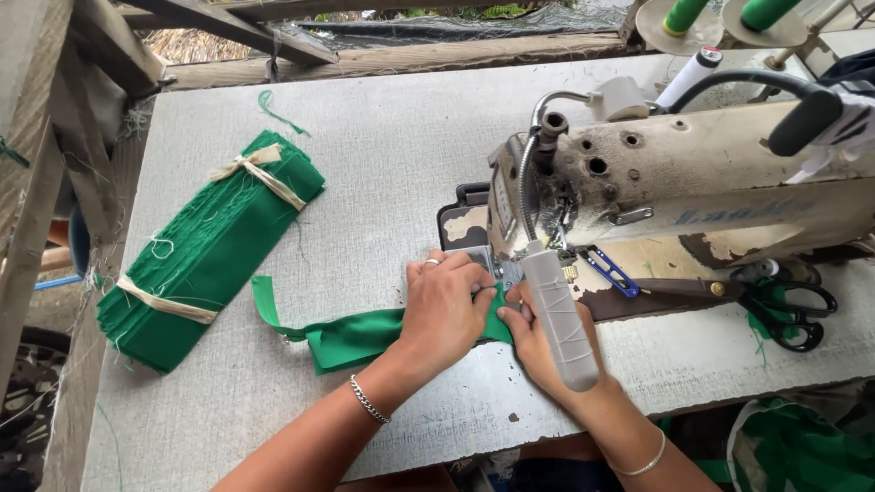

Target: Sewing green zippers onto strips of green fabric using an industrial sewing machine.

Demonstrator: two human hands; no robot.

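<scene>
My left hand lies palm down on the green fabric strip, fingers bent and pressed together, pinning the cloth flat against the grey table right in front of the sewing machine's needle area. A ring sits on one finger and a chain bracelet on the wrist. My right hand is just beside it, touching the same strip at its near edge; its fingers curl onto the cloth, but a grey lamp head on a flexible neck hangs in front of it, so I cannot tell how firmly it grips. A thin bangle circles that wrist.

The strip runs from under both hands away to the left of my left hand, folded and rumpled, its free end lying flat on the table. Farther left, well apart from my hands, sits a stack of green fabric pieces, tied with two pale cloth bands.

Beyond my fingertips rises the worn cream body of the machine. Just right of my right hand, on the machine bed, lies a blue thread snip, and farther right a pair of black scissors with green scraps about it. Past the machine, spools of green thread stand on a holder.
</scene>
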